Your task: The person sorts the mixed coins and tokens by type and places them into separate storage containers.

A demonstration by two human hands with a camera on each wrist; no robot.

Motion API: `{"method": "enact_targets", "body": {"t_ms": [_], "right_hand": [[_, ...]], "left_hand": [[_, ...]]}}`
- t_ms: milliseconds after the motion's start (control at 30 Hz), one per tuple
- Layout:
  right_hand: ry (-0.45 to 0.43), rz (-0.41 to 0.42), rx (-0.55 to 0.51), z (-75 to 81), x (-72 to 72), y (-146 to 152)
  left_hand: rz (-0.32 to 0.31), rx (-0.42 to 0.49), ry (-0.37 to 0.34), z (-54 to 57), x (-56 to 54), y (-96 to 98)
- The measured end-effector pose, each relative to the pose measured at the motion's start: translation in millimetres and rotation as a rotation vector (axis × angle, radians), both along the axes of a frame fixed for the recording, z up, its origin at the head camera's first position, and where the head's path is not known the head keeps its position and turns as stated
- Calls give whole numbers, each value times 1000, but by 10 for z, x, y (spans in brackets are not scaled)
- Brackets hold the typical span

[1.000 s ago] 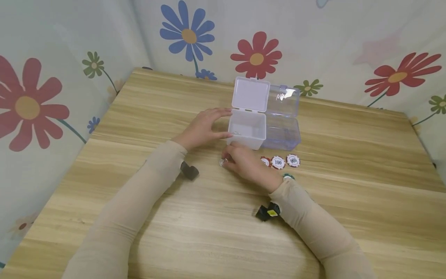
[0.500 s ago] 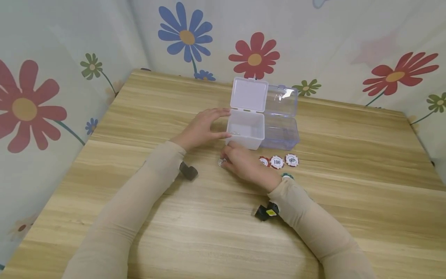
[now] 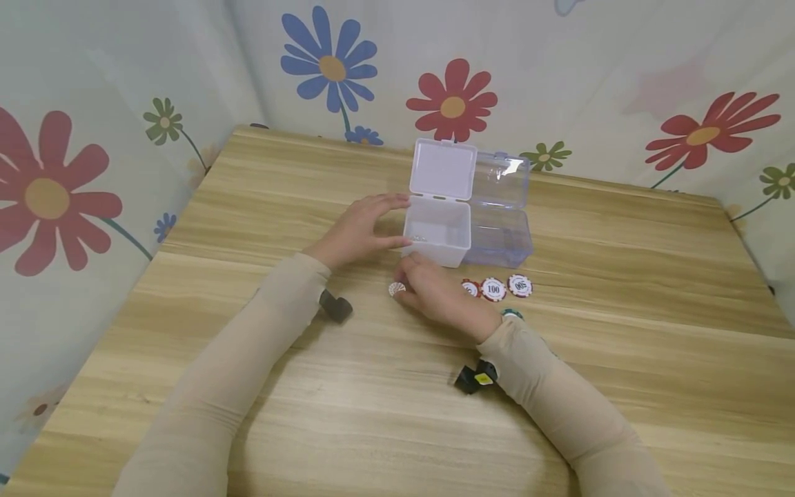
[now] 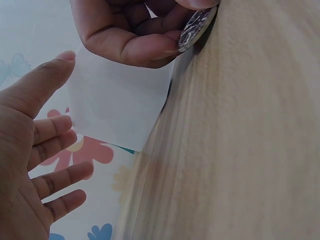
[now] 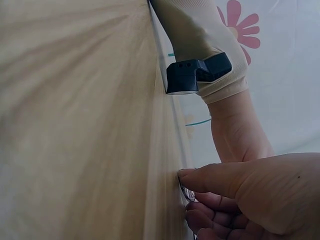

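At the left side of an open white plastic box [image 3: 446,257], my left hand [image 3: 360,231] has its fingers extended, thumb and fingertips right at the wall. My right hand [image 3: 437,293], in front of the box, pinches a small round silver disc [image 3: 396,289] between thumb and finger. In the left wrist view the disc [image 4: 197,27] tilts close over the tabletop and shows a dark, glittery pattern. Its rim peeks out under the thumb [image 5: 215,177] in the right wrist view. A few small shiny pieces [image 3: 419,238] lie inside the white box.
Beside the white box stands a clear purplish box [image 3: 502,241], its lid [image 3: 499,183] raised. Nearby lie a 100 poker chip [image 3: 493,289], a 500 chip [image 3: 520,285], a partly covered red chip [image 3: 470,288] and a green chip [image 3: 512,313] mostly behind my right wrist.
The silver disc turns slightly in my right fingers, and more of its face shows now. My left hand stays at the white box.
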State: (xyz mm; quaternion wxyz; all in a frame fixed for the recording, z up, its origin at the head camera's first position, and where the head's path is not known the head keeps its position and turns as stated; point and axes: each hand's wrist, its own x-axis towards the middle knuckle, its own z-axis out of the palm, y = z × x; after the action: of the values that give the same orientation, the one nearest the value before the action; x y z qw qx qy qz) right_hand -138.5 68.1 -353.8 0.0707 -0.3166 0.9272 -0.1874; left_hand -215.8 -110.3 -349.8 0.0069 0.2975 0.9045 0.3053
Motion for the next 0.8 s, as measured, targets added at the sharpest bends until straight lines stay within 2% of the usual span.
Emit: {"method": "enact_targets", "body": {"t_ms": [433, 800], "right_hand": [[-36, -46, -32, 21, -11, -4], [-116, -71, -106, 41, -38, 12]], "left_hand": [[3, -12, -8, -5, -9, 1], [2, 0, -16, 18, 4, -3]]}}
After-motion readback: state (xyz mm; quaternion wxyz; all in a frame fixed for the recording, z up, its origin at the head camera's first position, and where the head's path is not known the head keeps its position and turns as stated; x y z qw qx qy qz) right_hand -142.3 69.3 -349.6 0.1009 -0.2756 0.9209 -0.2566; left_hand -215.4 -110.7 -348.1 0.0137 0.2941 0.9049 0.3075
